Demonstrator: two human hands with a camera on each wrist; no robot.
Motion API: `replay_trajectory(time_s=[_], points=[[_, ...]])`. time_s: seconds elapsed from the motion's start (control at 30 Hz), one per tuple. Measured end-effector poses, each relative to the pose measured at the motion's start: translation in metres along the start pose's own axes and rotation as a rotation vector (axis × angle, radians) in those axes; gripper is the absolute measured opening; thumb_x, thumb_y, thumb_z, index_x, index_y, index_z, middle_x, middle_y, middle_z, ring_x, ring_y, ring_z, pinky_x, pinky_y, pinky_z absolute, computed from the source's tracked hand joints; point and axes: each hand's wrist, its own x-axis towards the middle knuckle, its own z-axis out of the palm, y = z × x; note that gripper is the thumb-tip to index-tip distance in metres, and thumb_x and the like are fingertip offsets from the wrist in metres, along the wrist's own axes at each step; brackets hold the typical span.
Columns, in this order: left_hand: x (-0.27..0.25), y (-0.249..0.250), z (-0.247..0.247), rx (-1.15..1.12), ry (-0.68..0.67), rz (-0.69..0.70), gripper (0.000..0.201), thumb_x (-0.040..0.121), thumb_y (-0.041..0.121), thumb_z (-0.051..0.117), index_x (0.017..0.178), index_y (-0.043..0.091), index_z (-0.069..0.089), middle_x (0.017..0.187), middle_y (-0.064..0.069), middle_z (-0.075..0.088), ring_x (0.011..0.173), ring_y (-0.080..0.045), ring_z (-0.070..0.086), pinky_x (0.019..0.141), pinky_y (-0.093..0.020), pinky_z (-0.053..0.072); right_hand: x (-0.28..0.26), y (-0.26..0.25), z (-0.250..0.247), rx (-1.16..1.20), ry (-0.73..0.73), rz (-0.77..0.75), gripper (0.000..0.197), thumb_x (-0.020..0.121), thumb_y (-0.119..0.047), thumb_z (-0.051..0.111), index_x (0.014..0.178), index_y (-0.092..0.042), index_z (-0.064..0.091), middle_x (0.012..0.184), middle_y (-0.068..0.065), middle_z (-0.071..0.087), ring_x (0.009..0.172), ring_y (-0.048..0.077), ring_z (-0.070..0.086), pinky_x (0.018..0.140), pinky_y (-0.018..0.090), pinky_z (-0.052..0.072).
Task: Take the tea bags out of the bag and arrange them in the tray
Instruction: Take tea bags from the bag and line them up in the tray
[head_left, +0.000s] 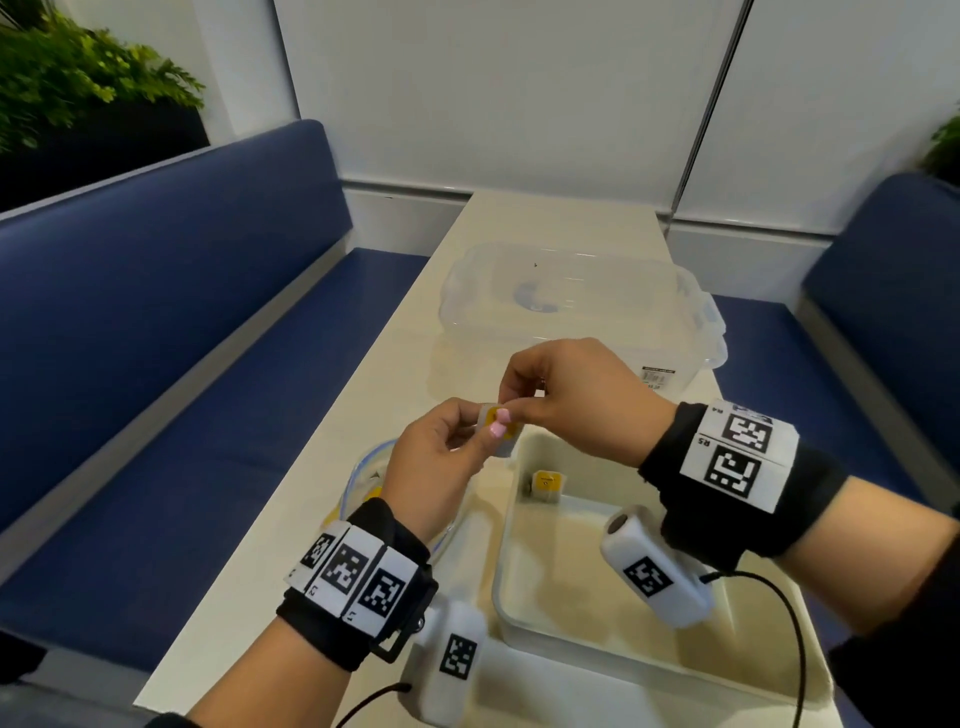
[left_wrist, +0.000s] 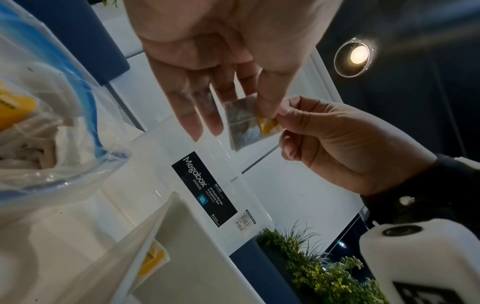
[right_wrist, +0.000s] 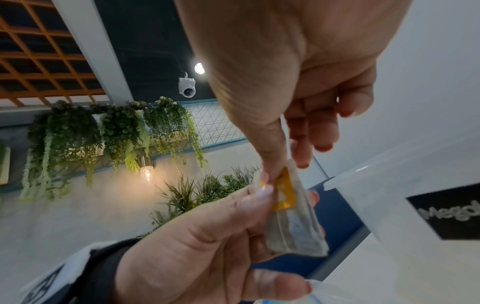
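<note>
Now my left hand (head_left: 441, 457) and right hand (head_left: 566, 395) both pinch 1 tea bag (head_left: 501, 434), up above the tray's (head_left: 511, 551) far corner. I should let 1 hand go, then lay it flat beside the tea bag in the tray (head_left: 545, 484).

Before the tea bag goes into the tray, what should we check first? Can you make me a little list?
1. Tea bag held firmly: ok, left hand and right hand both pinch it.
2. Held tea bag whole, not torn: cannot tell.
3. Room in the tray: ok, only one other tea bag lies at its far end.
4. Held bag above the tray: not ok, it sits over the tray's far left corner.
5. More tea bags left in the plastic bag: ok, yellow tags show inside.
</note>
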Motion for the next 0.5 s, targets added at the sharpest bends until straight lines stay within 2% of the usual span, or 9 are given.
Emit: replay_trajectory(time_s=[0.13,0.2,0.27,0.33,0.4,0.5], points=[[0.0,-0.01,-0.004,0.162,-0.037,-0.007,0.023,0.081,0.016,0.071,0.101,0.023,0.064,0.1,0.013,0.068,0.092,0.003,0.061,0.075,-0.011,0.049,-0.002,0.013,-0.005,-0.066,-0.04,0.037,0.006,0.08,-0.026,0.071,0.076,-0.025,0.066,0.078,-0.006,0.065,0.073,0.011,0.056,0.067,0.027,0.042],[-0.004,-0.015,-0.008,0.252,-0.048,-0.017,0.025,0.079,0.016,0.073,0.098,0.027,0.063,0.098,0.014,0.066,0.084,0.005,0.061,0.069,-0.008,0.048,-0.003,0.022,-0.005,-0.118,-0.085,0.084,0.006,0.08,-0.026,0.071,0.077,-0.025,0.066,0.076,-0.006,0.065,0.074,0.013,0.058,0.068,0.028,0.045],[-0.011,-0.022,-0.01,0.324,-0.091,-0.026,0.023,0.076,0.014,0.075,0.09,0.028,0.063,0.092,0.012,0.066,0.068,0.004,0.059,0.064,-0.009,0.047,-0.005,0.031,-0.001,-0.196,-0.135,0.13,0.005,0.08,-0.026,0.07,0.077,-0.025,0.066,0.071,-0.011,0.061,0.073,0.012,0.057,0.064,0.026,0.043],[-0.021,-0.028,-0.008,0.434,-0.144,-0.025,0.022,0.073,0.018,0.077,0.084,0.03,0.062,0.086,0.012,0.063,0.061,0.001,0.054,0.065,-0.014,0.047,-0.006,0.04,0.008,-0.288,-0.175,0.153,0.002,0.079,-0.026,0.069,0.078,-0.026,0.067,0.068,-0.012,0.057,0.073,0.011,0.053,0.059,0.023,0.036],[-0.03,-0.035,-0.005,0.576,-0.199,-0.014,0.022,0.073,0.028,0.075,0.084,0.032,0.056,0.085,0.011,0.057,0.068,-0.002,0.051,0.069,-0.02,0.045,-0.006,0.046,0.019,-0.354,-0.215,0.172,0.003,0.08,-0.026,0.067,0.082,-0.026,0.07,0.073,-0.009,0.059,0.075,0.012,0.051,0.062,0.023,0.035],[-0.04,-0.043,-0.001,0.701,-0.255,-0.017,0.026,0.076,0.034,0.07,0.087,0.035,0.046,0.085,0.012,0.049,0.071,-0.002,0.046,0.067,-0.019,0.039,-0.002,0.055,0.039,-0.427,-0.277,0.196,0.009,0.081,-0.023,0.063,0.085,-0.026,0.071,0.081,-0.004,0.065,0.08,0.018,0.058,0.063,0.024,0.035]])
